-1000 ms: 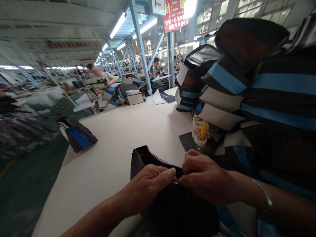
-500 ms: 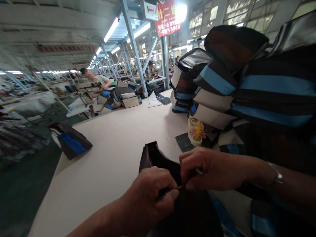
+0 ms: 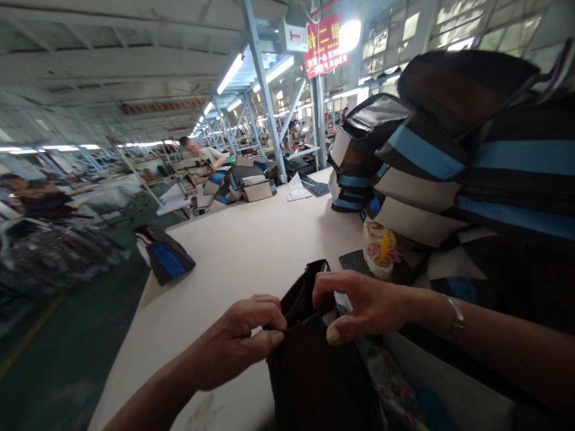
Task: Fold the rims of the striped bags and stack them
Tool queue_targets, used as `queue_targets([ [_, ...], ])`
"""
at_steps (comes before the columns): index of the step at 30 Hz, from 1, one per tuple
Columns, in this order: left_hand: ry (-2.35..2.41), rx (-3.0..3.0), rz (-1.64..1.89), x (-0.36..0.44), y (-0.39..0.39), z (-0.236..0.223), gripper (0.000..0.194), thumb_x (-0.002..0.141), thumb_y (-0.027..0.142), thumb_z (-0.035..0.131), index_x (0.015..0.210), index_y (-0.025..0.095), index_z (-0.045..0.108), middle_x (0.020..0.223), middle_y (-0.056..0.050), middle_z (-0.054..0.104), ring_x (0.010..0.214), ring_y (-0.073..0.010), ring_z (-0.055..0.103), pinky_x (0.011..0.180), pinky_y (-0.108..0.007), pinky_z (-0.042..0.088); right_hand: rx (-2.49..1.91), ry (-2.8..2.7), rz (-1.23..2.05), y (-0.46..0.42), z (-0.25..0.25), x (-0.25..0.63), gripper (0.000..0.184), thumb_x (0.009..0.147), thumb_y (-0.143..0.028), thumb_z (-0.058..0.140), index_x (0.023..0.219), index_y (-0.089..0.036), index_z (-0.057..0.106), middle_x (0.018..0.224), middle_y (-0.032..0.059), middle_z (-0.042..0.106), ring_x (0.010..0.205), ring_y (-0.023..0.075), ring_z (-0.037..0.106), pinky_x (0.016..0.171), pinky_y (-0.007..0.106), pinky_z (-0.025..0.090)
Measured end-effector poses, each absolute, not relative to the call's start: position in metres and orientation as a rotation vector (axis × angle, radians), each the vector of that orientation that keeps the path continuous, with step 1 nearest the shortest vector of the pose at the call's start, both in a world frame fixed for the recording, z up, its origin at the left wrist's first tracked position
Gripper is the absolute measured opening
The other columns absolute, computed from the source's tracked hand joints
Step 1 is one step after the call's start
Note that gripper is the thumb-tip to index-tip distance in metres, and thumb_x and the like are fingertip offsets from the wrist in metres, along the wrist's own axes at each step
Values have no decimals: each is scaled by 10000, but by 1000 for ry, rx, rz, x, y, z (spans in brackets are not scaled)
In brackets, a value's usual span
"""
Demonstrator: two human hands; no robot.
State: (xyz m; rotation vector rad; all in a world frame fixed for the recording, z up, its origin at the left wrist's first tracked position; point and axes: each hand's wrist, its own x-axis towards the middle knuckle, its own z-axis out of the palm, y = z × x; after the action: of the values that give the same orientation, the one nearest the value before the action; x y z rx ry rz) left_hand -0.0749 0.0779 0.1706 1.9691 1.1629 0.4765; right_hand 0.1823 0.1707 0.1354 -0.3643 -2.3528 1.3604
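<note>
In front of me is a dark, box-shaped fabric bag [image 3: 314, 377], its open top facing up and its inside partly showing. My left hand [image 3: 245, 329] pinches the left corner of the bag's rim between thumb and fingers. At the right side of the opening, my right hand [image 3: 354, 305] has its fingers curled over the rim and its thumb against the outer face. A gap shows between that thumb and the fingers, so the hold looks loose. A silver bangle circles the right wrist.
A tall pile of black, blue and grey bags [image 3: 449, 149] rises at my right. Beside it stands a pale container [image 3: 375, 254] with a yellow-handled tool. A blue-panelled bag [image 3: 168, 260] sits at the white table's [image 3: 238, 257] left edge. Beyond, a co-worker [image 3: 211, 157] is near more bags.
My hands have moved apart from their close pinch over the bag. The left is now on the left rim corner, the right on the right side. The view has turned slightly left.
</note>
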Motion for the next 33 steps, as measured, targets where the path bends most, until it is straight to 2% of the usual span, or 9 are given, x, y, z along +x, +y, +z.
queue_targets([
  [4,1230,1916,401,-79,56,173,50,846,208,600,859,187,643,860,13,582,886,-154,519,812,-263,375,-69,-2251,1504,167,112,163,358,708,-385,864,784,-127,627,856,8,577,761,102,511,683,225,400],
  [6,1311,1901,413,-72,49,174,157,814,247,684,967,213,668,910,22,612,887,-151,532,795,-258,378,-57,-2207,1551,162,109,156,303,738,-327,847,801,-126,629,841,5,571,759,98,509,681,220,398],
  [9,1381,1925,516,-58,44,171,153,809,290,742,896,192,664,821,38,608,781,-117,522,729,-248,361,-55,-2195,1608,157,112,151,255,767,-283,820,824,-119,634,824,3,560,754,96,508,680,221,395],
  [12,1285,1945,578,-53,45,165,195,913,307,634,797,151,630,749,31,561,699,-91,488,678,-241,352,-22,-2193,1685,155,116,150,227,794,-272,791,847,-109,642,844,12,566,762,102,523,692,230,409],
  [18,1195,1859,464,-59,47,163,310,1006,337,434,845,146,616,775,19,499,685,-88,438,640,-222,354,-63,-2219,1699,155,110,153,143,818,-205,742,879,-111,653,887,15,582,793,105,532,730,236,422],
  [21,1237,1743,489,-53,46,161,284,947,392,538,799,153,583,728,33,462,655,-90,405,590,-228,326,-36,-2221,1703,153,108,153,137,846,-219,726,880,-114,646,894,18,574,798,104,532,730,233,425],
  [25,1401,1561,525,-42,43,153,390,798,432,705,650,164,463,637,52,366,595,-87,321,515,-251,248,34,-2231,1665,152,111,151,160,893,-253,693,861,-108,633,887,28,563,788,99,529,722,226,427],
  [30,1403,1505,484,-39,42,152,161,806,251,621,699,153,551,654,50,432,593,-82,363,512,-241,267,105,-2268,1642,158,112,151,151,917,-251,662,881,-108,629,889,35,564,804,103,530,744,230,430],
  [33,1301,1506,491,-42,44,155,149,816,257,638,730,141,601,680,44,463,612,-84,388,533,-237,290,130,-2261,1663,160,109,152,156,903,-253,682,882,-108,627,895,34,573,806,102,537,744,227,428],
])
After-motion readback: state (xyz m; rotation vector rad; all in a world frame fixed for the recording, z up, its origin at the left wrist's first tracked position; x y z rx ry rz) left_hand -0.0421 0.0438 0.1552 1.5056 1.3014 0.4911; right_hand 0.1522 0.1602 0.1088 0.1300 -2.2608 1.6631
